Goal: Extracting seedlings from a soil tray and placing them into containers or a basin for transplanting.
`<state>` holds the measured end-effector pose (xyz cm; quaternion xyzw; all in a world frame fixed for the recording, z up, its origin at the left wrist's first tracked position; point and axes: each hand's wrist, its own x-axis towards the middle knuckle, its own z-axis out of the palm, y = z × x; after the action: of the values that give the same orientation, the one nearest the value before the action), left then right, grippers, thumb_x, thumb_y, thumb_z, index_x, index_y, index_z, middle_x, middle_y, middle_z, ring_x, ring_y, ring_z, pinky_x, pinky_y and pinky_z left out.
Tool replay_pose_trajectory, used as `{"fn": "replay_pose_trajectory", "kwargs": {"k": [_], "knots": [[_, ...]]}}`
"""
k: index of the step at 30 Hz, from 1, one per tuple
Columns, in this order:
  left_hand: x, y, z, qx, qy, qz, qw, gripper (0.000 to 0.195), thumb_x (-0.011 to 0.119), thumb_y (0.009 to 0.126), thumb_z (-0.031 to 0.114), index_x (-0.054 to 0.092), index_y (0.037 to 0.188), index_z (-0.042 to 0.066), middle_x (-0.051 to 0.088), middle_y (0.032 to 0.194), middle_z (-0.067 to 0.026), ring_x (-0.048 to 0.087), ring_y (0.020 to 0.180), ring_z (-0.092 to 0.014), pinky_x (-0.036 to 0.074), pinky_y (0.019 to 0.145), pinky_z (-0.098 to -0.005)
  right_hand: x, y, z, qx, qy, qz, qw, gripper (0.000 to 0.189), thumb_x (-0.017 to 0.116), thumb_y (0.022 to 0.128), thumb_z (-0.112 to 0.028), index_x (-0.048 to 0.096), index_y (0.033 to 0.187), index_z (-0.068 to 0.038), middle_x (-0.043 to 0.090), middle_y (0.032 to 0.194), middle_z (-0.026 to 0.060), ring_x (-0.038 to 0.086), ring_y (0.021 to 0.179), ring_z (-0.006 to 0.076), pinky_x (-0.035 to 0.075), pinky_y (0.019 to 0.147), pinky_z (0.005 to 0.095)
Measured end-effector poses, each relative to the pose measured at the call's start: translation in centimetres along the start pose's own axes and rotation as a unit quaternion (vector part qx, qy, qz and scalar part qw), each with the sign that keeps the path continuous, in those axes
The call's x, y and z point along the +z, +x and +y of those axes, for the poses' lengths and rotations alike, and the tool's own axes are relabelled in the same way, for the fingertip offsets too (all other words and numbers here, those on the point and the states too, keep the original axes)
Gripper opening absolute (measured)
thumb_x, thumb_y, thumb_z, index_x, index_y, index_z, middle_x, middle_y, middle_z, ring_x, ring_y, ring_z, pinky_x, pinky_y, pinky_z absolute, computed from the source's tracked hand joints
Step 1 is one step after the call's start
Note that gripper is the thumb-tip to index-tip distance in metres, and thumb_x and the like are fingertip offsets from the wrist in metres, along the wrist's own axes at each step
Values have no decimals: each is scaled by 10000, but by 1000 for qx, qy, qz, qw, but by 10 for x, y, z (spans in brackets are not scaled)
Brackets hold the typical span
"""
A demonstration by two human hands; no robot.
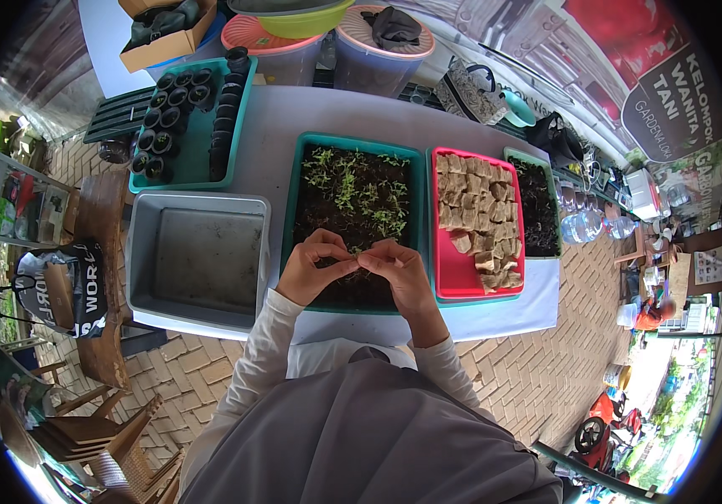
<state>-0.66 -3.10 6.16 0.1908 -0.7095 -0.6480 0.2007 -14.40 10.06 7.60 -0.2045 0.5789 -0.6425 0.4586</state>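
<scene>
My left hand (314,265) and my right hand (400,271) meet at the fingertips over the near half of a green plastic tray (290,252). Thumb and forefinger of each are pinched together on something tiny, too small to name. Dark soil (317,211) fills the tray, with leafy green seedlings (348,183) growing mostly in its far half. Just right of my right hand is a red tray (455,277) set in a green one, bearing rows of brown rockwool cubes (477,195). To the left of my left hand sits a grey plastic tub (207,252) with a stained bottom.
All these stand on a white-covered table (348,110). Small black pots (162,142), some planted, occupy a teal tray (200,170) at far left. Another soil-filled tray (534,201) is at right. Lidded bins (377,63) line the back. A wooden bench (100,208) stands left.
</scene>
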Motion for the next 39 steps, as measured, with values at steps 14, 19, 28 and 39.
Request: {"fn": "replay_pose_trajectory", "kwargs": {"k": [14,19,28,39], "knots": [[6,0,-10,-43,-9,95,994,121,776,755,144,749,852,77,561,959,-10,517,890,-102,367,663,-241,14,-5,3,-20,-81,53,995,153,715,855,-187,701,898,-41,642,834,-7,508,713,38,397,673,179],[8,2,-16,-23,-39,117,992,107,771,755,116,751,852,75,553,953,-19,516,874,-101,377,657,-226,13,-3,17,-11,-124,33,992,170,730,841,-194,688,904,-42,629,763,-25,491,653,15,375,600,170],[7,1,-19,-15,-65,161,985,135,792,744,201,751,830,106,570,929,21,514,837,-80,336,645,-242,13,-7,22,6,-95,0,995,175,754,801,-175,691,875,-30,633,754,-11,477,621,21,361,545,183],[-9,-2,-12,-31,-32,167,985,84,781,761,122,738,818,78,525,948,-6,493,855,-88,351,685,-234,16,-14,51,-189,-517,-35,834,97,747,738,-179,679,778,-123,622,651,-3,610,593,155,369,731,311]]}}
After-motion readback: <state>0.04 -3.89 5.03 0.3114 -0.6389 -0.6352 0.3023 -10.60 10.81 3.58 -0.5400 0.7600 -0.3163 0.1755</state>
